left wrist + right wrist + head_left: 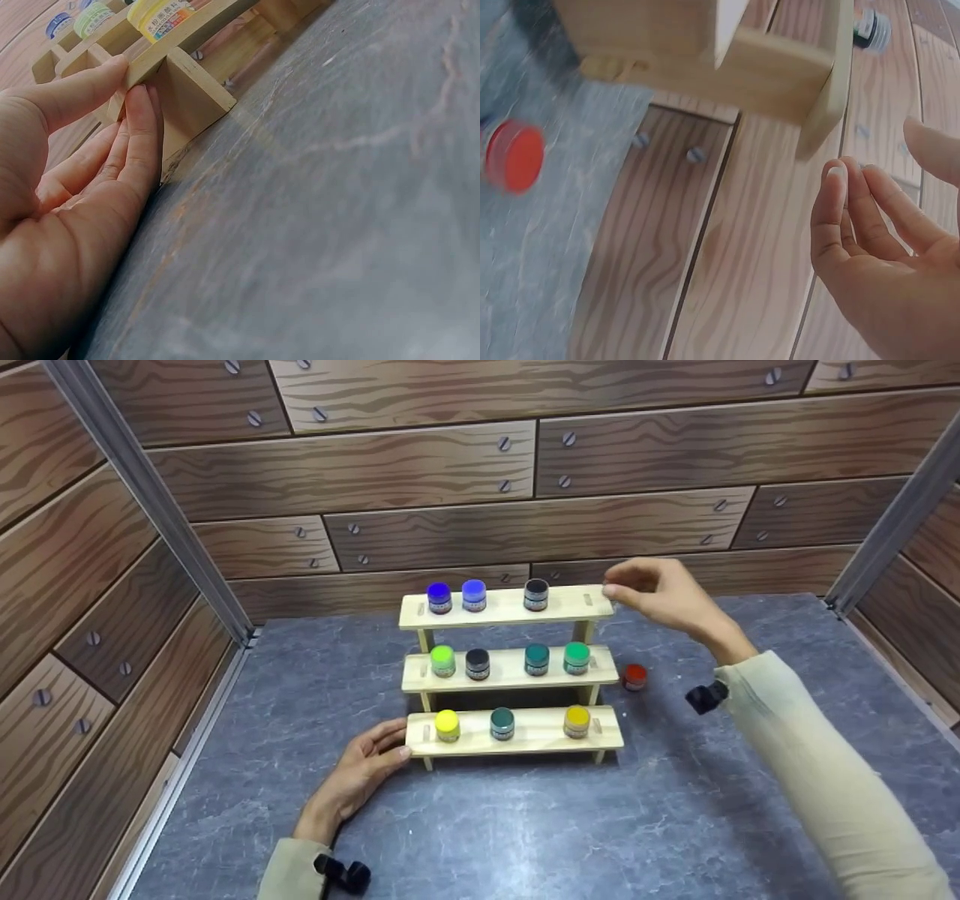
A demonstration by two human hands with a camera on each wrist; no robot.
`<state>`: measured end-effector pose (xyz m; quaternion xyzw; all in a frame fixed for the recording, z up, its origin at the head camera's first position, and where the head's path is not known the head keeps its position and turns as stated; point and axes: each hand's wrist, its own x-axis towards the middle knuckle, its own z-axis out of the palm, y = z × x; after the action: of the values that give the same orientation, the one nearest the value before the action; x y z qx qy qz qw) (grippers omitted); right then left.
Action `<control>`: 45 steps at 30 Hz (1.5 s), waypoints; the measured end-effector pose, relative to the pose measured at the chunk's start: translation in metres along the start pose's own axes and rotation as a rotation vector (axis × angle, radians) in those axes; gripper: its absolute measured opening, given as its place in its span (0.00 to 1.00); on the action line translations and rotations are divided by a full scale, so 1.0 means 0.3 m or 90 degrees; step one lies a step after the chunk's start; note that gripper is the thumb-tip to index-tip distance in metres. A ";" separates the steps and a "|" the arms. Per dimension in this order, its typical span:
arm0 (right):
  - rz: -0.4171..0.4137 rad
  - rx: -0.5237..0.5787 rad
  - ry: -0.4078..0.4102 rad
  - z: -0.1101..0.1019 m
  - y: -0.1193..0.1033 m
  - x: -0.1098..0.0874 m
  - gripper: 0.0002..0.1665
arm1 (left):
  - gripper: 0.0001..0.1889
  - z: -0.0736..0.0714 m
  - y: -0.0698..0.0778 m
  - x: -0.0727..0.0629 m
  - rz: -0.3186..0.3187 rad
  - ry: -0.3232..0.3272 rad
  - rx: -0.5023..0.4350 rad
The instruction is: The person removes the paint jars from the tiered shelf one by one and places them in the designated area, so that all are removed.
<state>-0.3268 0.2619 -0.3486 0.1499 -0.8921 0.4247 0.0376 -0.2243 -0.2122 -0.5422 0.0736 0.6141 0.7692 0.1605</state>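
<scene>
Steadying the stand (508,669) seems in hand: the left hand (360,771) pinches its lower-left end; the right hand (670,596), thumb and fingers apart beside its upper-right end, likely needs to close.

Booth-like work enclosure, indicated by plank-print wall panels (420,472) bearing printed screw heads (504,444), grey metal corner posts (152,502), and a grey marble-patterned worktop (487,832) fitted between the panels.

Worktop (480,832): grey, pale-veined, white glare at near middle. Behind it: back wall (450,472), brown wood-grain planks, slotted screws (504,443). Flanking it: left wall (75,622), right wall (922,619), likewise planked. At its far corners: grey posts (155,502).
</scene>
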 end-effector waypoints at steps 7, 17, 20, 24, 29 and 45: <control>-0.035 0.002 -0.016 0.052 -0.061 0.041 0.23 | 0.37 -0.004 0.000 0.007 -0.003 0.008 0.008; -0.061 -0.026 -0.031 0.143 -0.099 0.093 0.24 | 0.37 0.001 0.001 0.007 -0.004 0.014 0.000; -0.058 -0.019 -0.047 0.167 -0.107 0.102 0.28 | 0.37 0.003 0.004 0.007 -0.005 0.014 -0.002; -0.046 -0.005 -0.058 0.196 -0.123 0.111 0.31 | 0.37 0.003 0.005 0.004 -0.007 0.011 0.000; -0.019 -0.005 -0.054 0.217 -0.143 0.115 0.31 | 0.38 -0.002 0.000 0.003 -0.006 0.007 0.008; -0.022 -0.001 -0.055 0.218 -0.168 0.113 0.24 | 0.38 -0.002 0.004 -0.001 -0.003 0.010 0.002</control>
<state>-0.3402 0.1737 -0.3460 0.1833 -0.8904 0.4167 0.0067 -0.2243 -0.2131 -0.5411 0.0666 0.6168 0.7683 0.1573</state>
